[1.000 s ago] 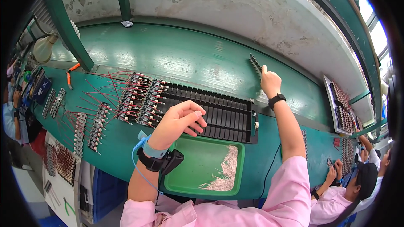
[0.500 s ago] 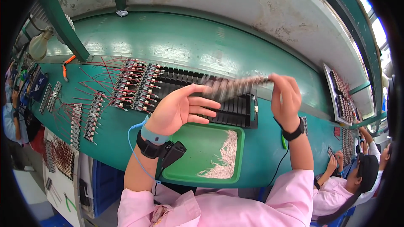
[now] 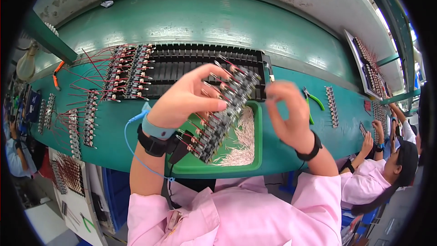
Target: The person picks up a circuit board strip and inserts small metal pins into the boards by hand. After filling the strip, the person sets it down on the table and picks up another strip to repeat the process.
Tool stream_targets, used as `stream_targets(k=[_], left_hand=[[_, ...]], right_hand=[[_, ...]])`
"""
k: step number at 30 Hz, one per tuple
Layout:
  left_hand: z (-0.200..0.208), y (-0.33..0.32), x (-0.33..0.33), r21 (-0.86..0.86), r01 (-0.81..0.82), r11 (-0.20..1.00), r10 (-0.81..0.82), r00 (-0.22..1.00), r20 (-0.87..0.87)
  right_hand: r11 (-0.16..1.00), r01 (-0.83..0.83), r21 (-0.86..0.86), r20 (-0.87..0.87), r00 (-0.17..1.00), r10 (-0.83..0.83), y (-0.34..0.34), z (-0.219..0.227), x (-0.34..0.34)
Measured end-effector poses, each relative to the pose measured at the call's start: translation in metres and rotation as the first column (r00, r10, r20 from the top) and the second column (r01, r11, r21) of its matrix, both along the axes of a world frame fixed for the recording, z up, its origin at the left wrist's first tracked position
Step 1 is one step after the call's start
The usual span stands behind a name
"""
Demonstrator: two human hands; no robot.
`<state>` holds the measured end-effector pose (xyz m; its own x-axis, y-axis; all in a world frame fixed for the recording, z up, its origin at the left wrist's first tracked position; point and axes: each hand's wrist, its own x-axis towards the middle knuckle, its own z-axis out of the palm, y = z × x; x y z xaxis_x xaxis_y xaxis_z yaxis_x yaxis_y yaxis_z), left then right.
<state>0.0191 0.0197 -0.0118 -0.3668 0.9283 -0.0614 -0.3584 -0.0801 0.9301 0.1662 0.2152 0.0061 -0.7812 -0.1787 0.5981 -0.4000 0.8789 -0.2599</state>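
Note:
My left hand (image 3: 189, 93) grips a long strip of small circuit boards (image 3: 223, 120) by its upper left side, tilted over the tray. Red wires and small clear bulb-like parts stick out along the strip. To the right of it, my right hand (image 3: 289, 111) is apart from the strip, its thumb and forefinger curved with a gap between them; it is somewhat blurred and nothing shows in it. Beneath the strip sits a green tray (image 3: 258, 155) with a heap of thin, pale cut pieces (image 3: 243, 143). A black slotted rack (image 3: 182, 66) stands behind, its left end filled with similar strips (image 3: 120, 70).
Green-handled cutters (image 3: 314, 102) and another strip (image 3: 331, 107) lie at right. More wired strips (image 3: 91, 118) lie at left, near an orange-handled tool (image 3: 57, 75). A blue cord (image 3: 127, 141) runs from my left wristband. At far right a co-worker (image 3: 368, 177) handles a strip.
The strip has swung from above the rack to a tilted pose over the tray. My left hand has closed on it, and my right hand has let go and moved lower. The view has shifted.

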Motion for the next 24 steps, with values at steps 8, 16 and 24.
stream_targets(k=[8, 16, 24], left_hand=[[0.019, -0.007, 0.001, -0.137, -0.156, 0.978, 0.152, 0.988, -0.034], [0.02, -0.001, 0.008, -0.23, -0.229, 0.946, 0.227, 0.973, -0.035], [0.02, -0.001, 0.011, -0.179, -0.132, 0.975, 0.121, 0.99, -0.069]], right_hand=[[0.993, -0.057, 0.107, 0.505, 0.863, -0.005, -0.041, -0.028, 0.052], [0.986, -0.073, 0.147, 0.524, 0.852, -0.015, -0.05, -0.04, 0.049], [0.999, -0.013, 0.05, 0.511, 0.86, -0.014, -0.045, -0.032, 0.047]])
